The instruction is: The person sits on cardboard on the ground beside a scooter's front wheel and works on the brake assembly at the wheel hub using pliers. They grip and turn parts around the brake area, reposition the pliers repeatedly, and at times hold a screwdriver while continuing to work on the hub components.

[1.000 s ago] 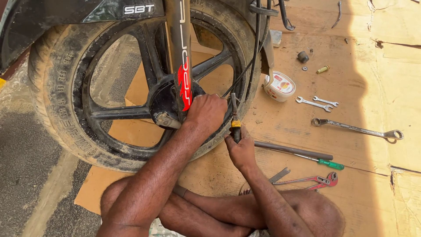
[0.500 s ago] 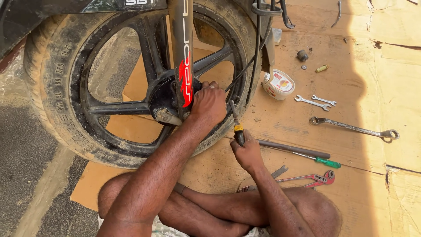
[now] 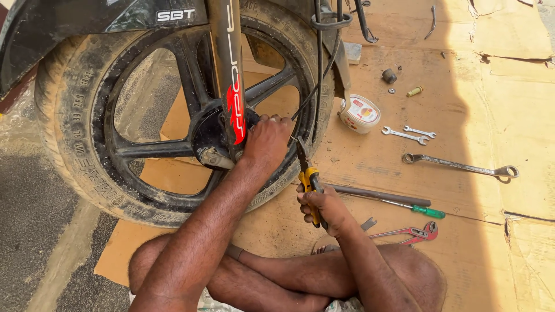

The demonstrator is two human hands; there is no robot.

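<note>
I look down on my two bare hands working at a motorcycle front wheel that stands on flattened cardboard. My left hand is pressed over the wheel hub, fingers curled around the axle end beside the fork leg; what it grips underneath is hidden, so I cannot tell whether it clasps a part. My right hand is clenched around yellow-handled pliers, their nose pointing up toward the hub, just beside my left hand. Beyond the pliers, away from the wheel, lie a long rod, a green-handled screwdriver, red pliers, spanners, a small round tin and loose nuts. I judge the job partway: fasteners are already off, but the wheel still sits in the fork.
</note>
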